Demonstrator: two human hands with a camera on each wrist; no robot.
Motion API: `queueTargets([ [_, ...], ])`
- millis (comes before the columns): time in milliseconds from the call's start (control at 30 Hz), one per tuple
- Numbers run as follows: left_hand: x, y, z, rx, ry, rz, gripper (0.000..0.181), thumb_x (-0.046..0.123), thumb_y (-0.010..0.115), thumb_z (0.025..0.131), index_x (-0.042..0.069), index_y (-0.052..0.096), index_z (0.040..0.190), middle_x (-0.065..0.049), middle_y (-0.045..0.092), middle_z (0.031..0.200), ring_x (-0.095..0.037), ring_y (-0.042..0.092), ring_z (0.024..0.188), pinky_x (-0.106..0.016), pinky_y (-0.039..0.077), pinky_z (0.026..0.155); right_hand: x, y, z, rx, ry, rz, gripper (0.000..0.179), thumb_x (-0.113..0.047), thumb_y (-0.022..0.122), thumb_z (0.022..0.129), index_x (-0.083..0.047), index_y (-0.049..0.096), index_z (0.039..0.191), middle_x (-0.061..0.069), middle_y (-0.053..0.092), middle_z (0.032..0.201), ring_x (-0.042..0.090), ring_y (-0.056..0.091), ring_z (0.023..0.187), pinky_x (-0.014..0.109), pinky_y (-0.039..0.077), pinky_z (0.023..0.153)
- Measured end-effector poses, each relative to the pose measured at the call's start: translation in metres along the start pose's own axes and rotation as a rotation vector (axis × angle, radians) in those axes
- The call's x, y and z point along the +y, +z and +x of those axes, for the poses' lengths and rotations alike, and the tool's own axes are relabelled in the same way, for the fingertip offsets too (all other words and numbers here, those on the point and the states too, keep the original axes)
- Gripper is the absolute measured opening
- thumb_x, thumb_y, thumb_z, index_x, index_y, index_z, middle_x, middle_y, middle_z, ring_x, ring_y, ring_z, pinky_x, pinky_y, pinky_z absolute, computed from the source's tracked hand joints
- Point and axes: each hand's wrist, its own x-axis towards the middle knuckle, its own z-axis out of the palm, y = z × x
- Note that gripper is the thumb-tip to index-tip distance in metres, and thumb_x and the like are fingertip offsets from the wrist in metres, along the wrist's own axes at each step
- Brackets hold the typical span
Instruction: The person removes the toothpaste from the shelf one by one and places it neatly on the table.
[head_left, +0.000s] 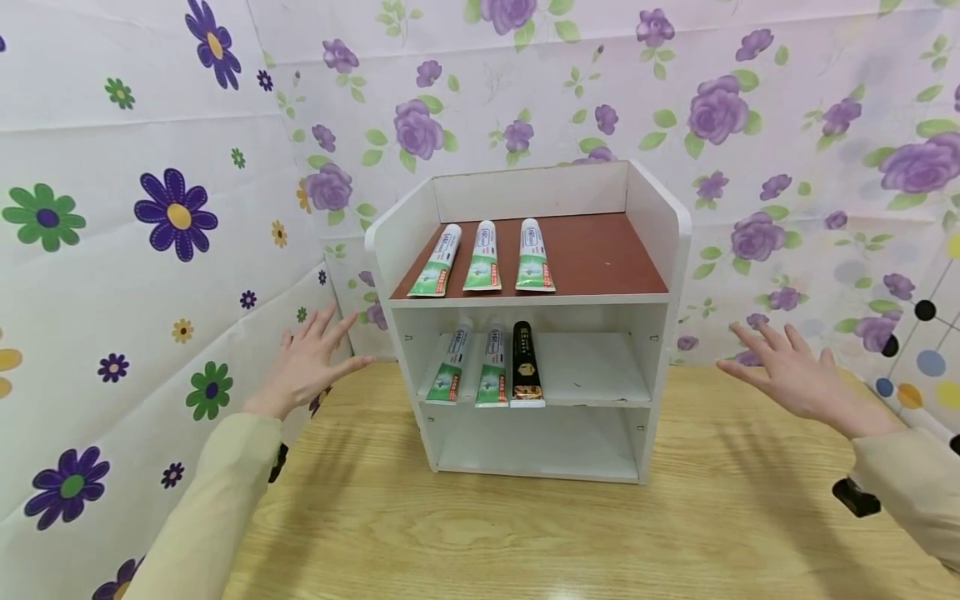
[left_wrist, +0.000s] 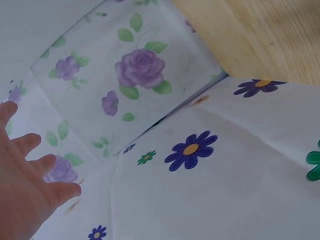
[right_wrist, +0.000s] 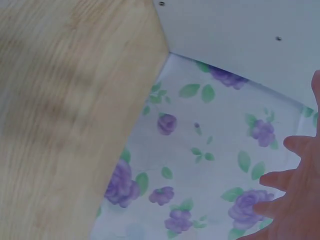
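Note:
My left hand (head_left: 306, 360) is raised to the left of a small white shelf unit (head_left: 531, 302), fingers spread, holding nothing. On the other side my right hand (head_left: 798, 375) hovers over the table, its fingers also spread and apart from the unit. Three green and white toothpaste tubes, one of them at the middle (head_left: 483, 257), lie side by side on the brown top board. The shelf below carries two more green and white tubes (head_left: 492, 367) and a black toothpaste tube (head_left: 526, 367) to their right.
The unit stands on a wooden table (head_left: 465, 533). Behind it hangs a cloth with purple roses (head_left: 717, 108), and a cloth with daisies (head_left: 176, 215) covers the left side. The unit's lowest compartment (head_left: 536, 442) shows its bare white floor. A dark wrist strap (head_left: 856, 497) shows beneath the right sleeve.

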Motion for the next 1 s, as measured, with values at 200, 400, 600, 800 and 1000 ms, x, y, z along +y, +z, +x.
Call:
queueTargets([
  [200,0.002,-0.019,0.005,0.027,0.018,-0.065,0.080,0.059,0.048,0.084,0.016,0.019,0.145,-0.018,0.005,0.147,-0.041,0.003,0.130,-0.065,0.003,0.094,-0.011,-0.021,0.010,0.037,-0.070,0.005,0.074,-0.049,0.045,0.091,-0.014,0.009,0.146,0.032,0.016,0.138,0.057,0.011,0.119,0.075,0.011,0.079],
  [400,0.008,-0.039,0.012,0.068,0.047,-0.255,0.078,0.048,0.056,0.085,0.018,0.017,0.146,-0.012,0.000,0.149,-0.040,0.003,0.131,-0.065,0.010,0.093,-0.026,-0.045,0.022,0.057,-0.126,0.099,0.073,-0.041,0.048,0.092,-0.006,0.012,0.145,0.034,0.018,0.137,0.054,0.017,0.119,0.068,0.016,0.087],
  [600,0.018,-0.055,0.019,0.210,0.081,-0.449,0.070,0.035,0.063,0.085,0.024,0.026,0.143,-0.004,0.015,0.148,-0.030,0.013,0.131,-0.062,0.016,0.095,-0.044,-0.072,0.031,0.114,-0.159,0.166,0.069,-0.037,0.049,0.093,-0.006,0.014,0.144,0.033,0.018,0.138,0.051,0.015,0.123,0.067,0.015,0.090],
  [800,0.034,-0.071,0.025,0.352,0.180,-0.680,0.059,0.012,0.065,0.084,0.016,0.039,0.137,-0.002,0.033,0.140,-0.018,0.028,0.126,-0.043,0.029,0.098,-0.062,-0.098,0.036,0.190,-0.174,0.277,0.063,-0.033,0.049,0.093,-0.006,0.021,0.143,0.029,0.022,0.139,0.051,0.021,0.121,0.067,0.018,0.087],
  [1000,0.060,-0.096,0.026,0.404,0.259,-0.912,0.055,-0.006,0.064,0.081,-0.001,0.043,0.131,-0.015,0.037,0.135,-0.026,0.033,0.123,-0.037,0.035,0.094,-0.082,-0.126,0.043,0.291,-0.190,0.407,0.054,-0.030,0.051,0.093,-0.007,0.033,0.139,0.021,0.036,0.133,0.043,0.039,0.112,0.048,0.038,0.085],
])
